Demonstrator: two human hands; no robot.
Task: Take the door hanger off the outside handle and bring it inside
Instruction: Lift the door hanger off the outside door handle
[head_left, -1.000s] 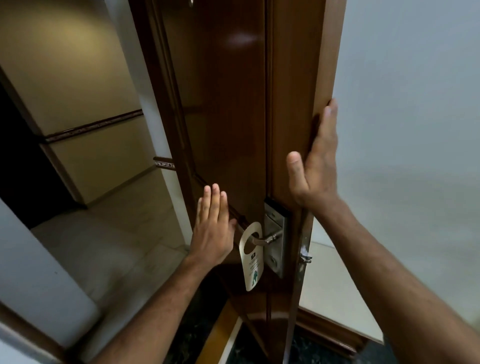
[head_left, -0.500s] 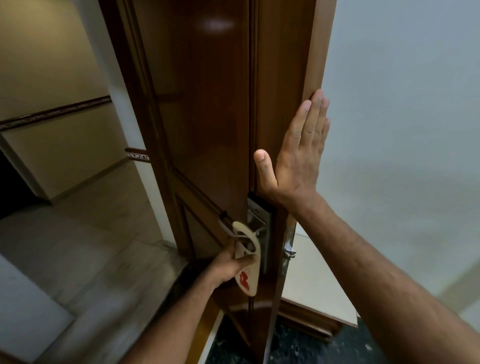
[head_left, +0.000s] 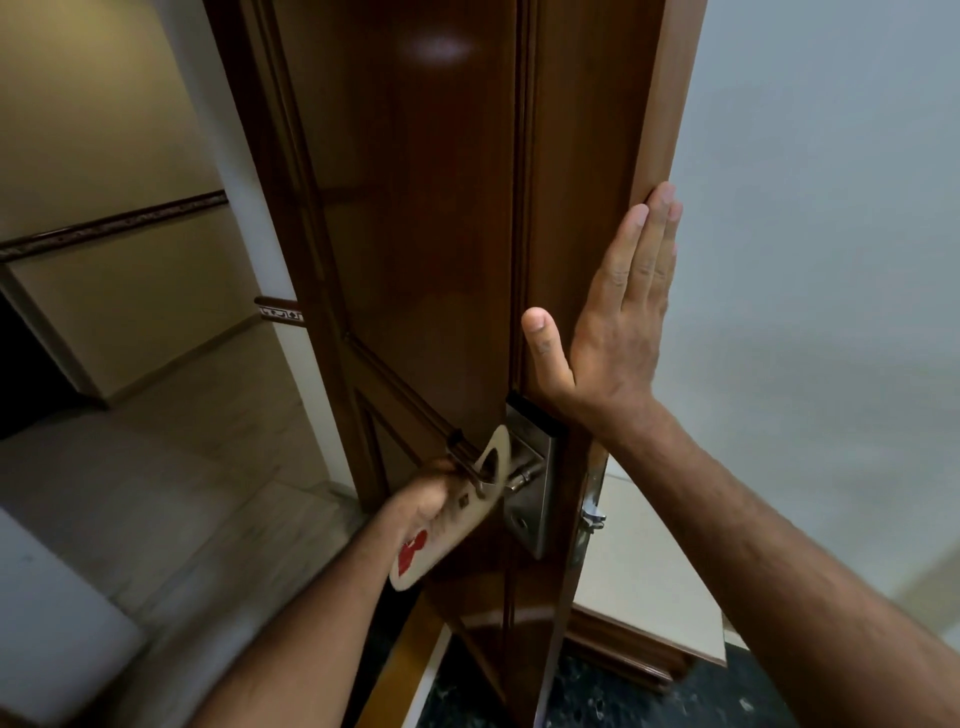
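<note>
A cream door hanger (head_left: 441, 530) with a red mark near its lower end is tilted, its looped top still around the metal outside handle (head_left: 488, 475). My left hand (head_left: 423, 496) is closed on the hanger's middle, just left of the silver lock plate (head_left: 532, 499). The dark wooden door (head_left: 431, 234) stands ajar, edge toward me. My right hand (head_left: 618, 317) lies flat and open against the door's edge above the lock, fingers pointing up.
Left of the door is a corridor with a pale tiled floor (head_left: 171, 483) and beige walls. A white wall (head_left: 821, 234) fills the right side. A wooden threshold (head_left: 415, 644) and dark speckled floor (head_left: 623, 696) lie below.
My left hand went from open beside the hanger to gripping it, and has swung its lower end out to the left. My right hand slid flat along the door edge.
</note>
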